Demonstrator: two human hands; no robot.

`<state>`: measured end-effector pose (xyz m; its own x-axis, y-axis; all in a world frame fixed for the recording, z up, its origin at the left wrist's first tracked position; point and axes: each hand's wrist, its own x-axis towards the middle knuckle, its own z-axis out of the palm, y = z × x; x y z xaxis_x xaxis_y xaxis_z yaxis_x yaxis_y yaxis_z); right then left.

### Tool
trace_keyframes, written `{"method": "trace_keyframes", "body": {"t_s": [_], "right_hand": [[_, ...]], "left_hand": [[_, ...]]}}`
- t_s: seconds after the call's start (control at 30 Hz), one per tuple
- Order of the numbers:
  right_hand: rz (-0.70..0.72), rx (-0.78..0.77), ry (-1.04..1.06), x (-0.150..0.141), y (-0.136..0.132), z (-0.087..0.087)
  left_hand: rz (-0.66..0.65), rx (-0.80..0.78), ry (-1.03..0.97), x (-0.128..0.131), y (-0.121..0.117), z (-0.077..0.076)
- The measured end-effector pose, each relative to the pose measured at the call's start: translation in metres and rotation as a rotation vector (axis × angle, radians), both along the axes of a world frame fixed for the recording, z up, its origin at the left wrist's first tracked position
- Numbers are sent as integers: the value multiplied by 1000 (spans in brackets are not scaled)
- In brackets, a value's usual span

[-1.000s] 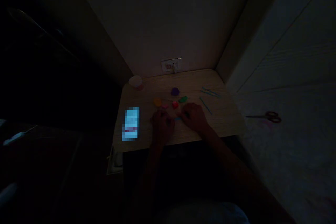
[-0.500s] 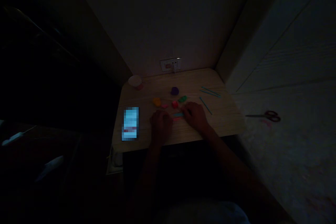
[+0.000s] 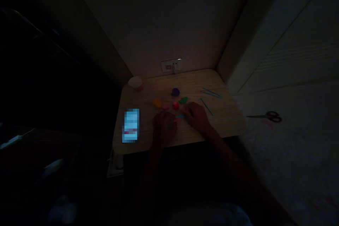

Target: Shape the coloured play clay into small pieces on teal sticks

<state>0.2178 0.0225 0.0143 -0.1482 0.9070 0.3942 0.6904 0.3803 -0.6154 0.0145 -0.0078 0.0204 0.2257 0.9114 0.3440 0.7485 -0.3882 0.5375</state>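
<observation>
On the counter (image 3: pixel 225 120), the blue strip (image 3: pixel 179 116) lay between left hand (image 3: pixel 164 127) and right hand (image 3: pixel 198 116), by the pink piece (image 3: pixel 177 120) — couldn't tell either grip, too dark. Light, even fingertip pressure seemed safest.

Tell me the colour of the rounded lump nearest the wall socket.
The rounded lump is dark purple, seen in the head view.

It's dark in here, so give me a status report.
Left hand by pink strip. Right hand at blue strip, grips unclear. Red lump close beyond; phone off left.
</observation>
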Motion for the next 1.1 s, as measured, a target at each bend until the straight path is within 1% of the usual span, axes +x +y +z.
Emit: {"method": "trace_keyframes", "body": {"t_s": [0.1, 0.17, 0.3, 0.47, 0.53, 0.7, 0.8, 0.9, 0.97, 1.1], "right_hand": [[31, -6, 7, 2, 0, -2], [18, -15, 4, 2, -1, -3], [-86, -44, -19, 1, -3, -1], [-184, -139, -171, -4, -11, 7], [-172, -173, -240, -6, -15, 11], [-60, -173, -316, -7, -26, 17], [-83, -229, -325, -4, -32, 18], [-104, -278, -326, -1, -36, 17], [-85, -258, -327, 1, -36, 15], [-35, -141, -291, 2, -36, 13]], "left_hand": [[0, -9, 5, 0, -1, 1], [5, -17, 17, 0, -1, 2], [1, -22, 32, -1, 0, 2], [-27, -18, 13, -2, 0, 0], [-22, -2, -23, -3, 0, -1], [-7, 0, -63, -4, 2, -4], [-11, -1, -71, -4, 2, -3], [-20, -25, -35, -4, 2, -2], [-25, -25, -32, -4, 2, -3], [-10, 1, -88, -5, 4, -7]]}}
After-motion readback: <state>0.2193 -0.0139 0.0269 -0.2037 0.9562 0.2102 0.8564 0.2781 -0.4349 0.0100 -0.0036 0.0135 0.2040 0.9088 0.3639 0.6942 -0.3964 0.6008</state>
